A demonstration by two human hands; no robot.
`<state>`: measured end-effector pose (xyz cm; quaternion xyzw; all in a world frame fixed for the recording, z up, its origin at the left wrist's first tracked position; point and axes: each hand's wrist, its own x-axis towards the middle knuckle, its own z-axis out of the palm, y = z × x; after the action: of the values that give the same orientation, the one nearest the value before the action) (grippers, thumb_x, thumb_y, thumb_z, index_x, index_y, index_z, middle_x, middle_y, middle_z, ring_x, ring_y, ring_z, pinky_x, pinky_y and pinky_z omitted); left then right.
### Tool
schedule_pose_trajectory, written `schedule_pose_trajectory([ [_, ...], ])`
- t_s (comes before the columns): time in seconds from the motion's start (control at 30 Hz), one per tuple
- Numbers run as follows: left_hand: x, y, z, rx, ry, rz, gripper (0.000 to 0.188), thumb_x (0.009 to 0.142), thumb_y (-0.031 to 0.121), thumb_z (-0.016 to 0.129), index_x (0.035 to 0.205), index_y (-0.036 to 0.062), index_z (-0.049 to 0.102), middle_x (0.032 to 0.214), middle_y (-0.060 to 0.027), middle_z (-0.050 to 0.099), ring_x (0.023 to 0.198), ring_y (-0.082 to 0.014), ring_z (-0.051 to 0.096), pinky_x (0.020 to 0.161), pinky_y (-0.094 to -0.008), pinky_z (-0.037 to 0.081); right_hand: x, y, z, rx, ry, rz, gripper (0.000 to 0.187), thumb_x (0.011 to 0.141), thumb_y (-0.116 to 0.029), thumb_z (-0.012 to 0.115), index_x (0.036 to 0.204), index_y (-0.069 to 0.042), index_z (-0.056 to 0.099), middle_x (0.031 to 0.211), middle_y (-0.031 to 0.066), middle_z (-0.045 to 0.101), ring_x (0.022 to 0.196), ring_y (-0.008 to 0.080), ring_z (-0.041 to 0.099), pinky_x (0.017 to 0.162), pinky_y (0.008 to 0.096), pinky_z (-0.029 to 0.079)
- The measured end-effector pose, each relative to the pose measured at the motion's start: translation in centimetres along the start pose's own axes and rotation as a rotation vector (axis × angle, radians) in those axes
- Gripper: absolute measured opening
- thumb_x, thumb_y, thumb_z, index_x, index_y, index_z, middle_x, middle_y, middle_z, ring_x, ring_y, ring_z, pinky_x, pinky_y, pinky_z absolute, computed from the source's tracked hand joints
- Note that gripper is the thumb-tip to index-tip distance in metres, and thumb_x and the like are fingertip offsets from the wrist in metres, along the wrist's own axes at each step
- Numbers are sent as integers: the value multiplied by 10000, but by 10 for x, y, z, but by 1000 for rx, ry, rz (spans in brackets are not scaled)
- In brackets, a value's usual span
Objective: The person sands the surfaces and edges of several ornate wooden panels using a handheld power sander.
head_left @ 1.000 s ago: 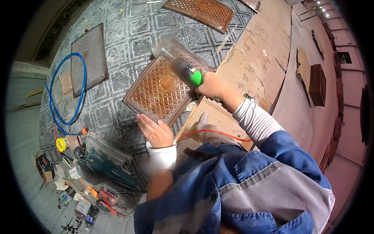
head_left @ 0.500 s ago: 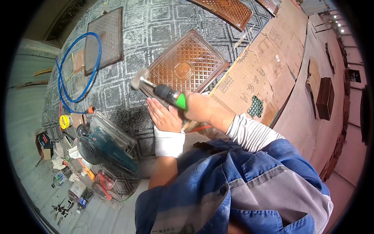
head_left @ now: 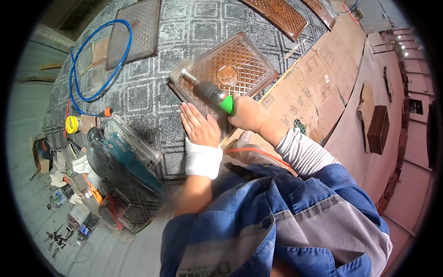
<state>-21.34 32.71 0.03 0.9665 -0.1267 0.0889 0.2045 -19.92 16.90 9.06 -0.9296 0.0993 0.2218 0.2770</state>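
My right hand (head_left: 249,114) is wrapped round a green and black handheld grinder (head_left: 211,93). The round head (head_left: 180,70) at its tip is blurred and lies at the left corner of a brown panel (head_left: 247,57). This panel has a raised diamond pattern, a medallion in its middle and a smooth rim. Flat, with fingers stretched out, my left hand (head_left: 201,128) rests by the panel's near left edge, beside the grinder. A white band covers its wrist. Part of the panel's near edge is hidden behind the grinder and my right hand.
Patterned carpet (head_left: 184,27) covers the work surface, with cardboard (head_left: 318,83) on the right. Near my left forearm stands a teal power tool (head_left: 124,157). A blue hose (head_left: 128,53) loops beside a greyish panel (head_left: 138,39). Bottles and small tools lie lower left.
The view has shifted, so the panels sit elsewhere in the picture. My right hand and the grinder stay at the panel's left corner. The left hand remains flat by the edge.
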Motion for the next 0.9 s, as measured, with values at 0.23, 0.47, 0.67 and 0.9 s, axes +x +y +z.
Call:
schedule_pose_trajectory([
  [0.23, -1, -5, 2, -6, 17, 6, 676, 954, 219, 496, 1443, -208, 307, 1543, -376, 300, 1472, -459, 295, 1240, -499, 205, 3, 19, -4, 42, 107, 17, 432, 722, -160, 710, 1068, 60, 572, 880, 317, 676, 895, 465, 677, 800, 493, 546],
  [0.47, 8, -1, -14, -64, 8, 46, 667, 958, 211, 531, 1480, -143, 312, 1579, -303, 296, 1494, -436, 255, 1238, -508, 194, -9, 36, -23, 185, 81, 126, 422, 742, -149, 701, 1113, 27, 606, 860, 237, 710, 795, 376, 717, 715, 442, 573],
  [0.67, 81, -32, -14, -69, 14, 169, 837, 933, 468, 630, 1496, -83, 347, 1587, -264, 309, 1506, -392, 250, 1245, -514, 174, -11, 77, -58, 585, 199, 426, 355, 771, -143, 719, 1048, 43, 599, 733, 141, 668, 543, 237, 659, 494, 374, 530],
  [0.9, 63, 1, -4, 8, 101, 57, 751, 951, 472, 609, 1520, 35, 386, 1482, -284, 408, 1390, -451, 372, 1136, -562, 297, 3, 77, -53, 558, 283, 314, 361, 773, -147, 698, 1049, 70, 611, 771, 196, 693, 602, 285, 699, 528, 389, 549],
])
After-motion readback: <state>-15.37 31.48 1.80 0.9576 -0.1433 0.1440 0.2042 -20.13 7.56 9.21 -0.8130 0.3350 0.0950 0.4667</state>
